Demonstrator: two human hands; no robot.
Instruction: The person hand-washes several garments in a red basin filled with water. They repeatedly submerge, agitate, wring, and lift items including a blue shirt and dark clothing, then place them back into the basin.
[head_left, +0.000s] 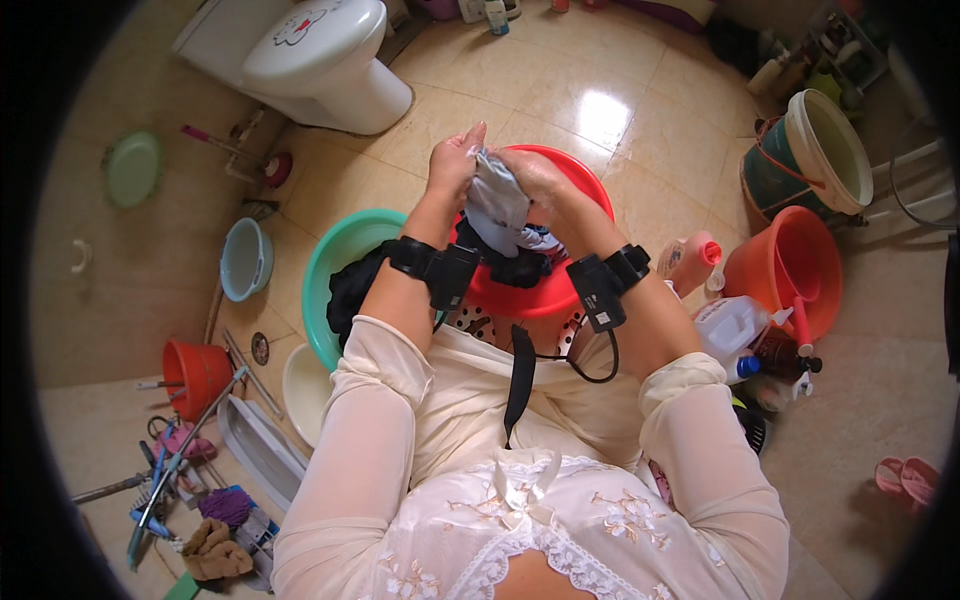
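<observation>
Over a red plastic basin (592, 176), my left hand (452, 166) and my right hand (536, 176) both grip a wet grey-blue cloth (496, 196). It is bunched at the top, between my fingers, and hangs down towards the basin. My left thumb points up. Suds or water glisten on my right hand. Dark clothing (517, 268) and a striped piece of fabric (541, 238) lie in the basin below the cloth. To the left, a green basin (319, 262) holds black clothing (356, 289). The cloth's lower end overlaps the clothing, so I cannot tell if they touch.
A white toilet (322, 67) stands at the far left. At right are a pink bottle (688, 262), a clear jug (731, 324), an orange bucket (814, 300) and a tall paint bucket (784, 161). A cream basin (304, 390) and mops (184, 442) lie at left.
</observation>
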